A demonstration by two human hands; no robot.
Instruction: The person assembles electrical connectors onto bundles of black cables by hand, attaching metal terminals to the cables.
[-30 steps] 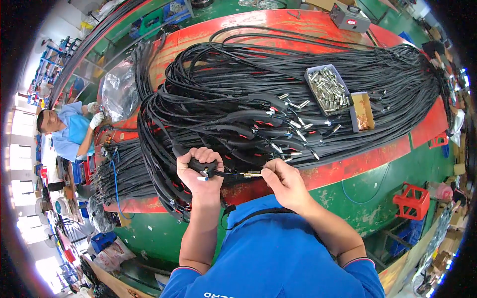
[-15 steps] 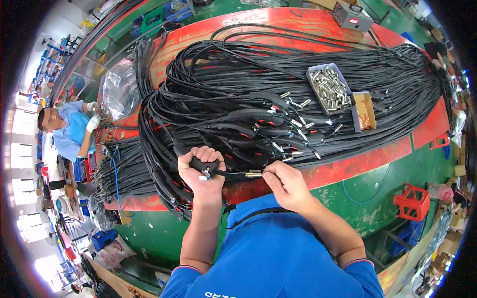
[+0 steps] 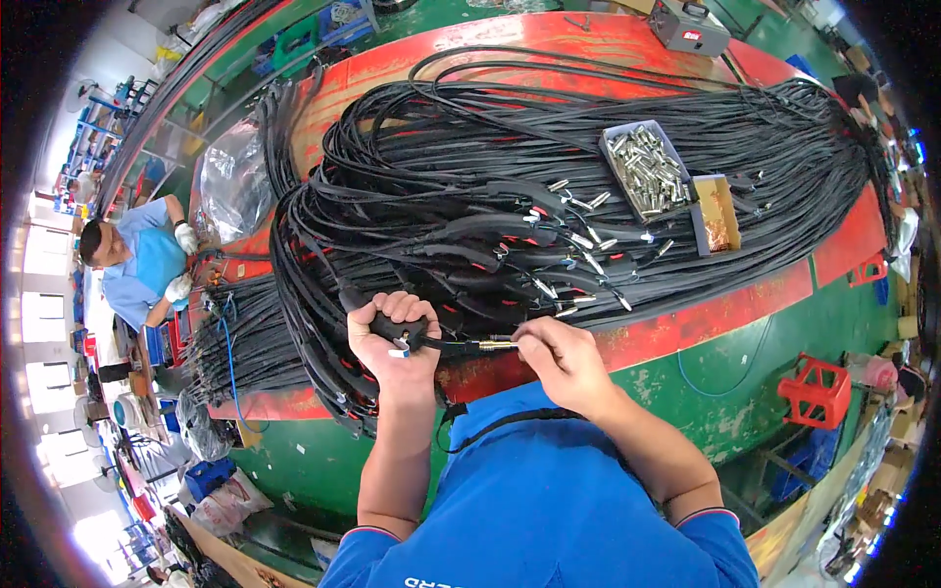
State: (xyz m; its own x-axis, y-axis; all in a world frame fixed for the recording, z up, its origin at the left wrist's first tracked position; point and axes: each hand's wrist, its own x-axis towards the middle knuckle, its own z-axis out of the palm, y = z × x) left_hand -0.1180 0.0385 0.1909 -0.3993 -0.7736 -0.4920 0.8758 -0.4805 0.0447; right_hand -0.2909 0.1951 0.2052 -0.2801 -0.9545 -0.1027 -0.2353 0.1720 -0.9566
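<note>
My left hand (image 3: 400,355) is wrapped round a black welding torch handle (image 3: 416,335), fingers curled over its top. A small white-and-blue piece pokes out beside my palm. From the handle a short black neck runs right to a brass-coloured metal fitting (image 3: 493,345). At the far end of that fitting my right hand (image 3: 567,361) pinches with thumb and forefinger; the exact contact is partly hidden by the fingers. Just beyond my hands lie several similar black torch handles (image 3: 480,227) with silver metal ends (image 3: 593,263).
Long black cables (image 3: 686,147) cover the red table (image 3: 686,333). On them rest a box of silver metal fittings (image 3: 647,171) and a small carton of copper-coloured parts (image 3: 718,214). A grey case (image 3: 688,29) stands at the back. At left, a co-worker (image 3: 142,260) wears white gloves.
My hands hold nearly the same pose on the torch, with the right fingers shifted slightly. The co-worker's gloved hands have moved lower in the picture.
</note>
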